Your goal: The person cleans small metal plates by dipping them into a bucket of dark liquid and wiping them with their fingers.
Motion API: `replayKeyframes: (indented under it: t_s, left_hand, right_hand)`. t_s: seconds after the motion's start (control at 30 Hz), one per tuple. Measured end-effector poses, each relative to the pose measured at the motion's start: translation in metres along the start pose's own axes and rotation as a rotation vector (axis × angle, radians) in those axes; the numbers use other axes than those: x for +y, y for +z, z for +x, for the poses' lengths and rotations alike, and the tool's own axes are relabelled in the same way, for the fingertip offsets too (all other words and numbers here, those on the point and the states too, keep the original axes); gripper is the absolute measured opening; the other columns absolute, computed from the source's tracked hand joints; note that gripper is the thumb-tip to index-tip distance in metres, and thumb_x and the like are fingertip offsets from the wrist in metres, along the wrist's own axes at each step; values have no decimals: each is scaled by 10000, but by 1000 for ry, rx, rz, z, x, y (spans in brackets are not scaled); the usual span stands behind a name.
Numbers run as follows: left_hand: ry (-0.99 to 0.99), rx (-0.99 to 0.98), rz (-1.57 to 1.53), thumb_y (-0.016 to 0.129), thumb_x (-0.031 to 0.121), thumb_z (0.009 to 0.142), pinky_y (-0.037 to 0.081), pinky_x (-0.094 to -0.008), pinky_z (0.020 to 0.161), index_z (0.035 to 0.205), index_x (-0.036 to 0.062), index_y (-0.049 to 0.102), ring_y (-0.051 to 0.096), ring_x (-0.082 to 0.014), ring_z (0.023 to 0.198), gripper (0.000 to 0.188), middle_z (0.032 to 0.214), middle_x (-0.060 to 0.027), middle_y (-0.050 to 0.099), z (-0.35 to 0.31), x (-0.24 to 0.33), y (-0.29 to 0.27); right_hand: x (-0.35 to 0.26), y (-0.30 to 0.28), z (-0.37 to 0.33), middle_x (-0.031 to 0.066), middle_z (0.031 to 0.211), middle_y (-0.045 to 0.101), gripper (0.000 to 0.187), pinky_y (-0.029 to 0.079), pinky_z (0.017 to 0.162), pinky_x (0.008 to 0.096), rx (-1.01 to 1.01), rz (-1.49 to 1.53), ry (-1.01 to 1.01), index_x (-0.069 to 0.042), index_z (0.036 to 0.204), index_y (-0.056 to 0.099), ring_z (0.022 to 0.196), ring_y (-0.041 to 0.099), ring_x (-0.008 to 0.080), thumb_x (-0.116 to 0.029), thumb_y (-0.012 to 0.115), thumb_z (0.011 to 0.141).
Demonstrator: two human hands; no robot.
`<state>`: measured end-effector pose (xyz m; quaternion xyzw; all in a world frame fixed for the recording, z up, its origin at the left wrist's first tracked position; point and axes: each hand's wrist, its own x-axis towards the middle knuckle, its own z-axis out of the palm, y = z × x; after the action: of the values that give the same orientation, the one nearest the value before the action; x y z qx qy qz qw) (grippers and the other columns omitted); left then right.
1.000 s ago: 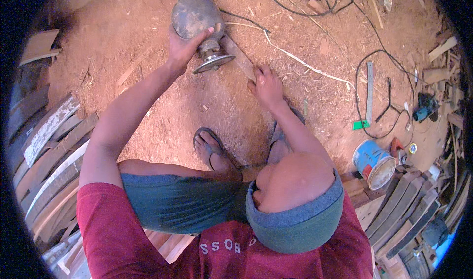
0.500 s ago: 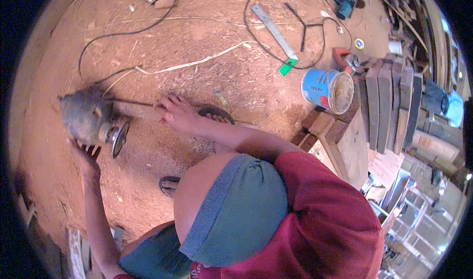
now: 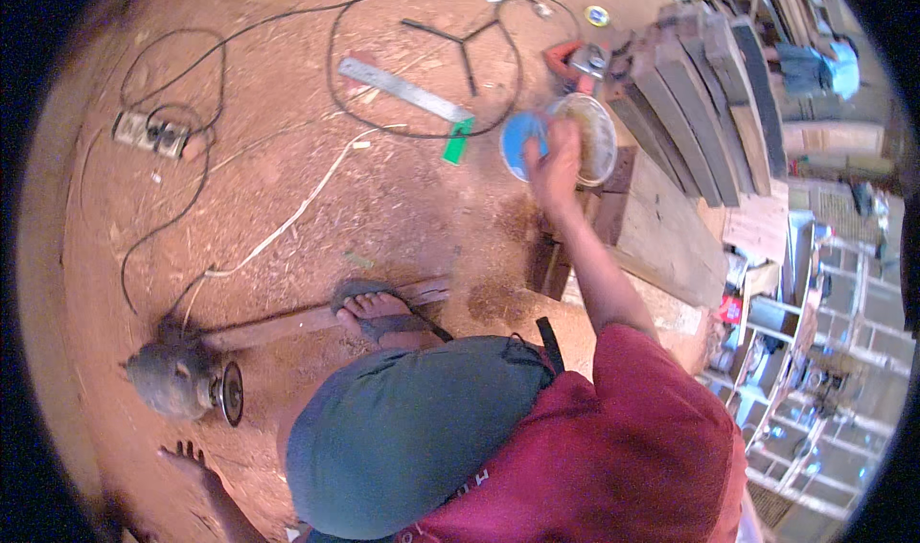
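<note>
Head view | left hand (image 3: 189,461) near disc-fitted motor (image 3: 171,380), fingers apart | right hand (image 3: 556,171) at blue bucket (image 3: 518,138), fingers blurred, grip unclear

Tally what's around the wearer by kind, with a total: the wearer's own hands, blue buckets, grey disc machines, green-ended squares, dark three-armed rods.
Wearer's hands: 2 (left hand, right hand)
Blue bucket: 1
Grey disc machine: 1
Green-ended square: 1
Dark three-armed rod: 1
Total: 6
</note>
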<state>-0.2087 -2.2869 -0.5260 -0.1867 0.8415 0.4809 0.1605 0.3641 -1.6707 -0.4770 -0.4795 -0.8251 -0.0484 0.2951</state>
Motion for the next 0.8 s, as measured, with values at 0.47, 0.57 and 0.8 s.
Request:
replayKeyframes:
  t_s: [0.47,0.57,0.8]
  left_hand:
    - [88,-131,228,292,719,883,287,-571,1017,1498,201,174,397,-393,1262,812,1423,-196,346,-14,-6,-14]
    - [95,-64,263,293,711,889,286,-574,1016,1497,194,175,404,-395,1255,807,1421,-200,350,-6,-19,-55]
    - [49,-30,284,297,687,903,324,-566,979,1483,193,223,443,-372,1225,766,1403,-202,385,-22,-21,-49]
  right_hand:
    - [194,69,-6,205,1211,570,434,447,942,381,-868,-291,696,-27,1226,550,1161,533,298,-170,606,820]
    - [182,87,-14,195,1208,572,433,448,941,381,-884,-259,699,-32,1226,551,1157,535,294,-188,602,825]
    - [186,91,-28,170,1200,576,432,451,938,380,-881,-260,716,-44,1226,555,1146,538,285,-230,592,838]
